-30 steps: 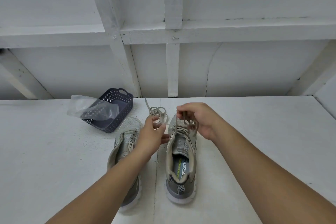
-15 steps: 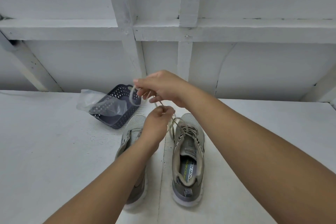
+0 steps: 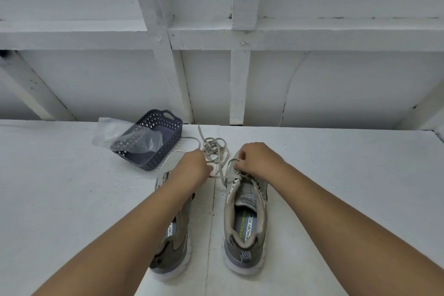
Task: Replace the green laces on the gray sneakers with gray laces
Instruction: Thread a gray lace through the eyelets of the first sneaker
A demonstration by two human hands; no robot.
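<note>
Two gray sneakers side by side, toes pointing away, left hand and right hand each pinching gray lace

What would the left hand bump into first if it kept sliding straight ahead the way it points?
Probably the loose coil of gray lace, just beyond the left hand on the table. The dark basket sits off to the side. Depth is hard to judge.

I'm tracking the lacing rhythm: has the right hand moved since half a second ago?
Yes. The right hand has come down from beside the basket onto the right sneaker.
</note>
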